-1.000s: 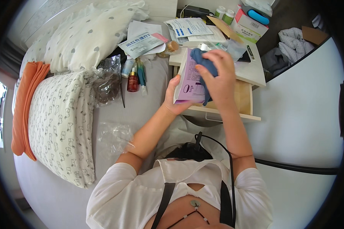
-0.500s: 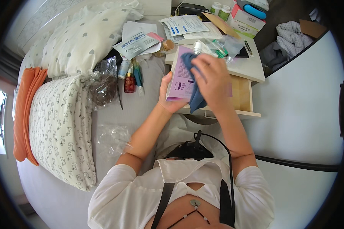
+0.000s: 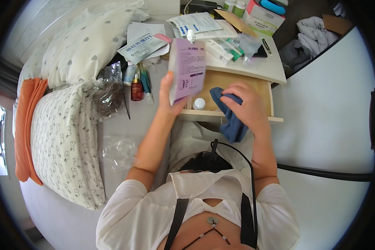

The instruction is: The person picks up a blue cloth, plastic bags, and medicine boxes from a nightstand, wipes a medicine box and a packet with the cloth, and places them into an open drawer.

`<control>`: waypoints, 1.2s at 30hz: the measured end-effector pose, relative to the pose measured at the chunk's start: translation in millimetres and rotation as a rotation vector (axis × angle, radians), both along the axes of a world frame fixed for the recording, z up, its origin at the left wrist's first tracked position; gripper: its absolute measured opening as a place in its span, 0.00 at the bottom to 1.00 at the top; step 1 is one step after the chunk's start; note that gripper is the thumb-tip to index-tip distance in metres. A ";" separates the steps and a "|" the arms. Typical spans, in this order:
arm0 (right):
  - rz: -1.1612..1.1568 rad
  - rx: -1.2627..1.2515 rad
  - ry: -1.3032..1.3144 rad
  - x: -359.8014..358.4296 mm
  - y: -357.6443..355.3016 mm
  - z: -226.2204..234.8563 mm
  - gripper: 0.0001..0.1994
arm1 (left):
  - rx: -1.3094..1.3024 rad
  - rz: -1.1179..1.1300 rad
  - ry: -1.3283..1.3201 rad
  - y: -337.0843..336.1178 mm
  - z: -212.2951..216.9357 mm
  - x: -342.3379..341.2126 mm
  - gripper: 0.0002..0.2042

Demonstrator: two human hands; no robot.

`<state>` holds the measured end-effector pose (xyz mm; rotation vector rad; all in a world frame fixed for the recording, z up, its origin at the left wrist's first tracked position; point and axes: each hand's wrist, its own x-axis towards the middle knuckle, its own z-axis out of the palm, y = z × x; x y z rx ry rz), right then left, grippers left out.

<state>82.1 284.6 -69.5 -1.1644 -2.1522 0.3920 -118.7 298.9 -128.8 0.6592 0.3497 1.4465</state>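
A purple box (image 3: 189,68) with printed panels is held upright in my left hand (image 3: 169,98), over the left end of an open drawer (image 3: 221,83). My right hand (image 3: 249,106) pinches a blue cloth (image 3: 231,121), which hangs down in folds over the drawer's front edge. Just right of the box's lower end, a small bottle with a white cap (image 3: 199,103) stands in the drawer. Behind the top of the purple box, another white cap (image 3: 191,36) shows; the rest of it is hidden.
The nightstand top (image 3: 262,62) carries packets, a white box (image 3: 218,51), and pill bottles (image 3: 238,8). On the bed at left lie a red dropper bottle (image 3: 136,88), a tube (image 3: 146,83), a bagged brown item (image 3: 110,98), clear plastic (image 3: 120,151) and a folded quilt (image 3: 64,143).
My right hand has drawn the blue cloth off the purple box, down and to the right. My left hand has shifted the box slightly left. The drawer's inside and the capped bottle now show.
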 end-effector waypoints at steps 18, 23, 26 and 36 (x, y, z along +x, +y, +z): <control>-0.004 -0.536 0.418 28.5 14.2 -37.6 0.15 | 0.716 0.809 1.566 -18.5 7.9 43.5 0.46; -0.025 -0.481 0.466 40.9 21.0 -47.9 0.13 | 0.720 0.566 1.423 -12.1 -2.2 44.2 0.40; -0.177 -0.511 0.561 47.7 23.7 -47.9 0.12 | 0.822 0.623 1.455 -14.1 2.8 41.9 0.35; -0.291 -0.591 0.809 48.6 20.0 -57.5 0.12 | 0.906 0.490 1.500 -22.1 -0.5 56.1 0.14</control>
